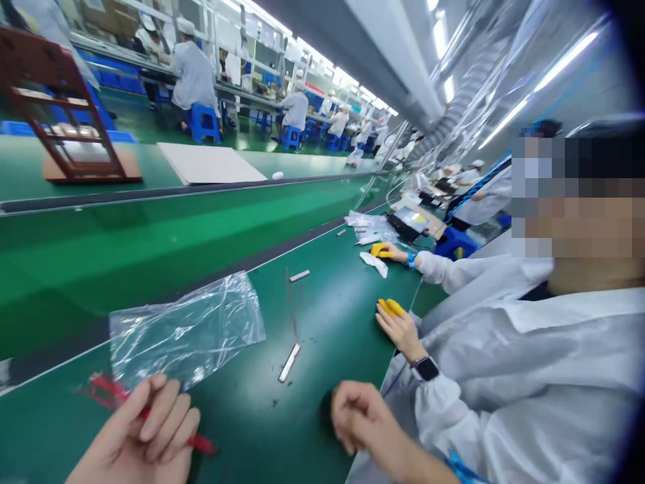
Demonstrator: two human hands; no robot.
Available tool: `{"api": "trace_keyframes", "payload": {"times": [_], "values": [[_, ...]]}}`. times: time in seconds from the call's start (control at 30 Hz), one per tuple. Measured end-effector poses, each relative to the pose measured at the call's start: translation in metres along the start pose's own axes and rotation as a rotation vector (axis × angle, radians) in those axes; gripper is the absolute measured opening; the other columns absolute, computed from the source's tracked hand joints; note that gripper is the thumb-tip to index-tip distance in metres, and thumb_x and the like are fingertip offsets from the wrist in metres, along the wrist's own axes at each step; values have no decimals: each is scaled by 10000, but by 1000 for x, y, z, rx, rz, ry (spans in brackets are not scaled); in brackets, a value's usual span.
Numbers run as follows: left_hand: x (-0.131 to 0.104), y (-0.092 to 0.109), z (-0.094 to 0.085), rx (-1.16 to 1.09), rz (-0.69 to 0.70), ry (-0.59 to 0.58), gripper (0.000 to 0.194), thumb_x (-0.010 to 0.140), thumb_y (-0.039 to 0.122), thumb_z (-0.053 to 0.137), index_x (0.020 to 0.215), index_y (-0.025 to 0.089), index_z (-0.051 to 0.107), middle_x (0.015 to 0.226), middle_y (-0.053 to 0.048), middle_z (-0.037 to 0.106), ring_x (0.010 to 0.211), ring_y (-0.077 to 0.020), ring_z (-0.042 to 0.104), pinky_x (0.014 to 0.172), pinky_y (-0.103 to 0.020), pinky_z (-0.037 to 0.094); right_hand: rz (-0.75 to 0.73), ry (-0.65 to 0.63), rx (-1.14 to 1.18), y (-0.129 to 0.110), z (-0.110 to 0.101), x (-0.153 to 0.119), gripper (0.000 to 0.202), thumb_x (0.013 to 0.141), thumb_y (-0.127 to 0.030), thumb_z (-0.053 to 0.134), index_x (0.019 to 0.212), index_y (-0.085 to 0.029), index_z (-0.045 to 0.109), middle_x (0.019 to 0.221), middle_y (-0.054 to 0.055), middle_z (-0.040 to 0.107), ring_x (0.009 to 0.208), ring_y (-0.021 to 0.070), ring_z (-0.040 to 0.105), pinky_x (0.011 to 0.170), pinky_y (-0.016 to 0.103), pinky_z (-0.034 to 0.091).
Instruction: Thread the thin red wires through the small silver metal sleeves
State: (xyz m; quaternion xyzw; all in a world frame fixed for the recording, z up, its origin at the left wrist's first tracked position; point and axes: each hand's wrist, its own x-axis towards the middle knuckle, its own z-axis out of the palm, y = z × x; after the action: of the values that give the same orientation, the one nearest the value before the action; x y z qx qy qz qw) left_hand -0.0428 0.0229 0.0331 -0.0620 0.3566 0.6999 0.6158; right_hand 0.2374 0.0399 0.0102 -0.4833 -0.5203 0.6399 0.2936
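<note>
At the lower left, my left hand [168, 420] is closed, palm partly turned up, around a thin red bundle [204, 444] that looks like wires. Its ends stick out on both sides of the fingers and are blurred. Just beyond lies a clear plastic bag [186, 329], flat on the green table [242, 417]. My right hand [360, 413] is over the table's near edge, its fingers curled in, with nothing showing in them. Between and ahead of my hands lies a small silvery strip [289, 363]. Farther off is a similar strip [299, 275], with thin dark lines between the two.
Close on my right sits a co-worker in a white coat [544, 363], one hand [400, 329] near the table edge, the other by a white piece [373, 263]. A green conveyor belt [125, 242] runs along the left. Beyond it stand a brown frame [80, 144] and a pale board [209, 163].
</note>
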Motion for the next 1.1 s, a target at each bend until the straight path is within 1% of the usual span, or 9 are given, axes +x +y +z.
{"api": "trace_keyframes", "payload": {"times": [0.1, 0.23, 0.33, 0.47, 0.67, 0.77, 0.87, 1.0, 1.1], "values": [[-9, 0, 14, -74, 95, 42, 112, 865, 194, 669, 791, 178, 586, 555, 79, 360, 416, -48, 274, 360, -161, 308, 39, 51, 188, -12, -2, -3, 327, 792, -472, 689, 641, -212, 560, 502, -36, 497, 387, 77, 318, 429, 237, 173], [-18, -21, 25, 114, 56, 46, 208, 778, 261, 788, 753, 143, 619, 540, 90, 325, 433, -40, 220, 375, -171, 243, 117, 35, 277, -19, 20, 2, 318, 783, -482, 715, 661, -219, 586, 474, -41, 499, 383, 78, 288, 432, 245, 152], [-20, -42, 21, 351, 53, -12, 345, 720, 413, 845, 810, 132, 666, 522, 101, 310, 437, -36, 208, 394, -177, 188, 154, -43, 352, -17, 47, 8, 340, 780, -497, 733, 695, -199, 595, 444, -53, 503, 358, 65, 279, 390, 224, 148], [-19, -55, 10, 584, 84, -78, 459, 746, 556, 779, 872, 122, 698, 486, 96, 314, 438, -55, 243, 428, -204, 191, 187, -83, 438, -19, 78, 17, 343, 781, -469, 753, 723, -171, 593, 440, -64, 518, 333, 46, 323, 355, 188, 158], [-16, -53, 5, 676, 143, -86, 403, 751, 532, 774, 804, 137, 720, 494, 63, 382, 442, -77, 281, 433, -236, 233, 222, -95, 475, -24, 89, 23, 324, 784, -451, 744, 737, -167, 597, 445, -76, 496, 328, 48, 347, 336, 176, 187], [-17, -52, 7, 681, 130, -93, 365, 761, 509, 768, 769, 146, 721, 479, 62, 368, 431, -83, 276, 422, -237, 234, 213, -52, 392, -25, 81, 25, 361, 832, -519, 681, 821, -161, 637, 509, -69, 504, 340, 55, 362, 336, 188, 189], [-18, -50, 9, 679, 121, -91, 324, 748, 471, 786, 733, 153, 725, 477, 54, 372, 434, -90, 288, 417, -239, 239, 107, 20, 155, -35, 70, 24, 358, 863, -524, 650, 850, -167, 661, 555, -69, 465, 407, 68, 355, 390, 202, 230], [-19, -50, 11, 708, 145, -113, 284, 727, 431, 808, 682, 162, 731, 499, 30, 423, 457, -102, 325, 432, -241, 263, -11, -86, -140, -54, 67, 21, 237, 873, -401, 649, 791, -181, 676, 581, -54, 437, 528, 106, 366, 486, 232, 293], [-20, -50, 13, 805, 164, -190, 301, 753, 440, 783, 650, 162, 731, 522, 19, 453, 473, -99, 317, 454, -240, 278, -23, -153, -179, -62, 71, 21, 201, 866, -343, 649, 745, -183, 662, 571, -63, 401, 534, 104, 326, 496, 239, 272]]}}
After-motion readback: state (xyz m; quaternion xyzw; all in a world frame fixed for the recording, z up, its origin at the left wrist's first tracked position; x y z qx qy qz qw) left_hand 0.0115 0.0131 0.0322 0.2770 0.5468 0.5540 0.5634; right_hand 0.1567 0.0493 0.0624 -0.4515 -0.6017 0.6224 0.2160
